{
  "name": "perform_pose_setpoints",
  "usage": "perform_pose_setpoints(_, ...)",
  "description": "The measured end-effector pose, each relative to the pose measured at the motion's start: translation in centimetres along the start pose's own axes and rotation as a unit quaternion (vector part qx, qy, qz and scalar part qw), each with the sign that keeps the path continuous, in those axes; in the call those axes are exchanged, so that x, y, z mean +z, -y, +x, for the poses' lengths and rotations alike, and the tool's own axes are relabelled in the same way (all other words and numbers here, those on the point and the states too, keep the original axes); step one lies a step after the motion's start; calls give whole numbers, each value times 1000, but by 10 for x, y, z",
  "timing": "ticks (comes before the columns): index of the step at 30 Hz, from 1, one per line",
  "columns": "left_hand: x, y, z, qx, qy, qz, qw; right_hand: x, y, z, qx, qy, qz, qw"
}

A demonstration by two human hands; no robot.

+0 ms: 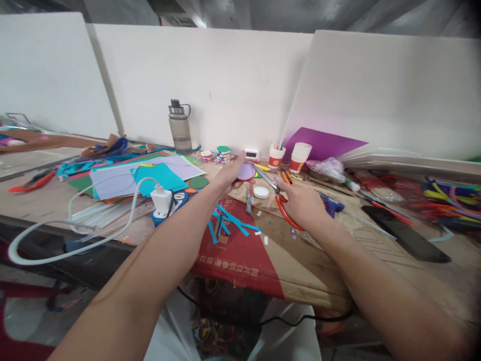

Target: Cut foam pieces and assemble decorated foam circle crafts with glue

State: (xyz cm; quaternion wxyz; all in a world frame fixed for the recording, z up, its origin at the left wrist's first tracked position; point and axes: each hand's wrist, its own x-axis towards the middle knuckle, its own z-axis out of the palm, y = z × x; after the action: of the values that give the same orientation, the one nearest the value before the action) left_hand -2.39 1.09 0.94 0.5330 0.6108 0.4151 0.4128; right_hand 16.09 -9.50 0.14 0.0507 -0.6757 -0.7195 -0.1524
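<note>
Cluttered counter [300,260] | left hand [230,175] fingers pinch thin, floppy purple paper disc [246,171] by edge | right hand [302,203] fingers clamped on scissors [278,193] handles

Both bare arms stretched forward, hands working close together.

The left hand [230,174] reached furthest, fingers curled and pinching with the thumb on top. The right hand [302,204] sat just beside it, knuckles up, fingers closed in a grip, forearm angled in from the lower right.
</note>
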Motion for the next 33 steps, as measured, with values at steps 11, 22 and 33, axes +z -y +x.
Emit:
perform_pose_setpoints(11, -6, 4, 4, 18, 5, 45, 999, 1, -1, 0, -1, -10, 29, 1000)
perform_pose_setpoints(22, -8, -1, -1, -3, 16, 64, 998, 3, 0, -1, -8, -3, 16, 1000)
perform_pose_setpoints(33, -10, -1, -1, -18, 16, 57, 998, 8, -1, 0, -18, -9, 10, 1000)
